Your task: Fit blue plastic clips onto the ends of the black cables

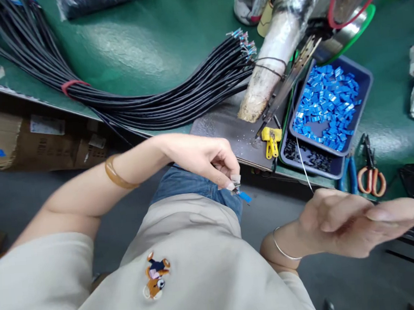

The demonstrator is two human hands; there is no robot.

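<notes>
My left hand point(207, 160) hovers over my lap below the bench edge, fingers pinched on the end of a thin black cable whose tip carries a small blue connector point(245, 196). My right hand point(355, 219) is at the lower right, fingers stretched out sideways with nothing visible in them, near the bench's front edge. A thick bundle of black cables point(159, 99) with stripped, terminal-fitted ends lies across the green bench point(155, 39), tied with a red band point(70, 84).
A dark blue tray point(364, 78) holds several blue connectors, above a second tray point(311, 158) of small black parts. A taped, silver-wrapped tool point(275, 63) lies on a grey plate with a yellow clip point(272, 141). Orange-handled scissors point(371, 173) and blue pliers lie right. Cardboard boxes point(29, 135) sit under the bench.
</notes>
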